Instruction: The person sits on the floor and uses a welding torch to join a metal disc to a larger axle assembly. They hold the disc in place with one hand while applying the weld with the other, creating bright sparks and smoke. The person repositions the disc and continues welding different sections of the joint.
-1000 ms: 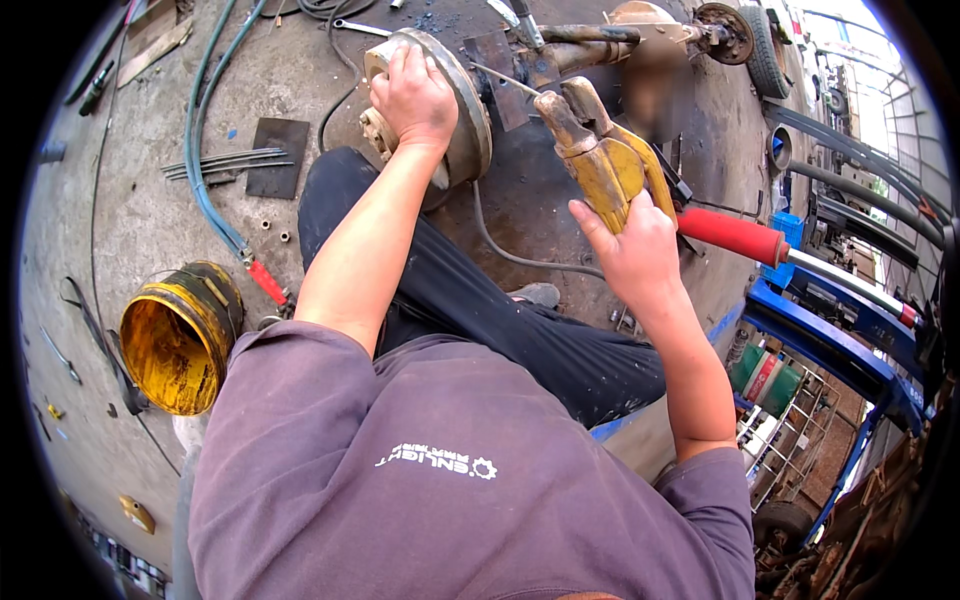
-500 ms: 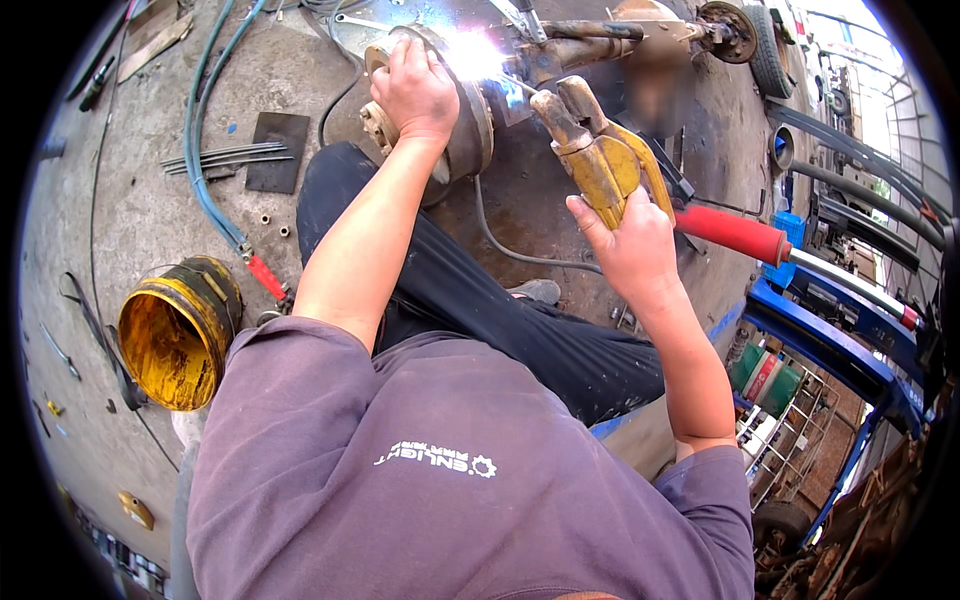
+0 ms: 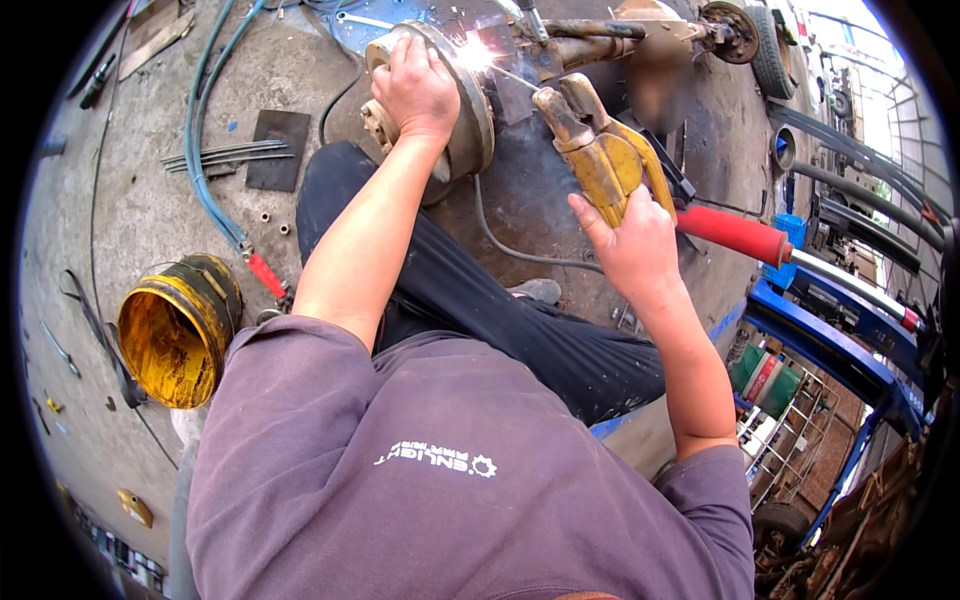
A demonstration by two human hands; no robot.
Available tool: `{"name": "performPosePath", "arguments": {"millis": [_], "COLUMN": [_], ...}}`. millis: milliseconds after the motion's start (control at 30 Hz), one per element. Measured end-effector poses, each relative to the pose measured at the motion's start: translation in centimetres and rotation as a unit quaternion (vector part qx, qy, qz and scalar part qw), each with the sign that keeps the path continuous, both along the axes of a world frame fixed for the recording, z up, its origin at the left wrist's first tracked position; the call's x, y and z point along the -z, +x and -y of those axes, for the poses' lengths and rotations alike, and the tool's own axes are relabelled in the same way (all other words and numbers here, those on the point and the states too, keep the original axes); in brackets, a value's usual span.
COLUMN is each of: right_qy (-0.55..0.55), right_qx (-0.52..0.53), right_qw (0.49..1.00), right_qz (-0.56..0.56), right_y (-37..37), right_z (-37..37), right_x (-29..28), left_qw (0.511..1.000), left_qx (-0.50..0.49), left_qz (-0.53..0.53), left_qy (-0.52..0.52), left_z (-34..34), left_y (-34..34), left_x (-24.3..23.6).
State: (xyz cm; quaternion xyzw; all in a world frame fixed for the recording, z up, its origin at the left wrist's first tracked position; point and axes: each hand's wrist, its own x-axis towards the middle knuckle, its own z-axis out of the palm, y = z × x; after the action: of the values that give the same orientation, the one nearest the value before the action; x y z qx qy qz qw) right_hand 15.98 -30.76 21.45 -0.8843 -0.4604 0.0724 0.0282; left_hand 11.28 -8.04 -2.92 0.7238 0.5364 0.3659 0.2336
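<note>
My left hand (image 3: 418, 95) is closed over the rim of a round, rusty metal brake drum (image 3: 472, 145), its fingertips hooked on the upper edge. In my right hand (image 3: 640, 245) is a worn yellow welding electrode holder (image 3: 605, 175), gripped by its handle, with its jaws pointing up and to the left. A thin welding rod (image 3: 515, 77) sticks out of those jaws toward the drum's right side. At the rod's tip a bright welding arc (image 3: 477, 55) glows and hides the contact spot. Faint smoke hangs below it.
A rusty axle (image 3: 590, 48) lies beyond the drum. Leftward are blue hoses (image 3: 197, 130), loose welding rods (image 3: 225, 155) on a dark plate (image 3: 278, 150), and a yellow-stained bucket (image 3: 180, 340). A red-sleeved bar (image 3: 735, 233) and blue metal frame (image 3: 820, 335) stand to the right.
The arc's glare has shrunk and turned from blue-white to warmer white. More of the rod and nearby metal shows, and smoke has appeared. Both hands have hardly moved.
</note>
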Motion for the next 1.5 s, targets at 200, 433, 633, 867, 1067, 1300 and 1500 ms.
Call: {"name": "performPosePath", "arguments": {"millis": [200, 433, 633, 867, 1067, 1300, 1500], "right_qy": [0.004, 0.008, -0.006, -0.008, -0.008, -0.012, -0.022], "right_qx": [0.001, -0.001, 0.001, 0.001, 0.001, -0.001, -0.003], "right_qw": [1.0, 1.0, 1.0, 1.0, 1.0, 1.0, 1.0], "right_qz": [-0.008, -0.007, -0.009, 0.003, -0.007, -0.001, -0.012], "right_y": [0.0, -0.04, 0.09, 0.27, 0.3, 0.36, 0.44], "right_z": [-0.02, -0.04, 0.18, 0.21, 0.07, 0.18, 0.43], "right_x": [-0.26, -0.2, 0.12, 0.22, 0.19, 0.16, 0.29], "left_qw": [1.0, 1.0, 1.0, 1.0, 1.0, 1.0, 1.0], "left_qx": [0.005, 0.008, 0.003, 0.002, 0.0, -0.001, 0.005], "left_qz": [0.0, 0.003, 0.0, 0.0, 0.002, -0.001, 0.001], "left_qy": [-0.002, -0.008, -0.001, -0.007, -0.01, -0.015, -0.012], "left_z": [0.01, -0.01, 0.04, 0.06, 0.02, 0.08, 0.07], "left_y": [-0.09, -0.13, -0.15, -0.14, -0.15, -0.07, -0.21], "left_x": [0.01, -0.08, -0.3, -0.42, -0.14, -0.29, -0.38]}}
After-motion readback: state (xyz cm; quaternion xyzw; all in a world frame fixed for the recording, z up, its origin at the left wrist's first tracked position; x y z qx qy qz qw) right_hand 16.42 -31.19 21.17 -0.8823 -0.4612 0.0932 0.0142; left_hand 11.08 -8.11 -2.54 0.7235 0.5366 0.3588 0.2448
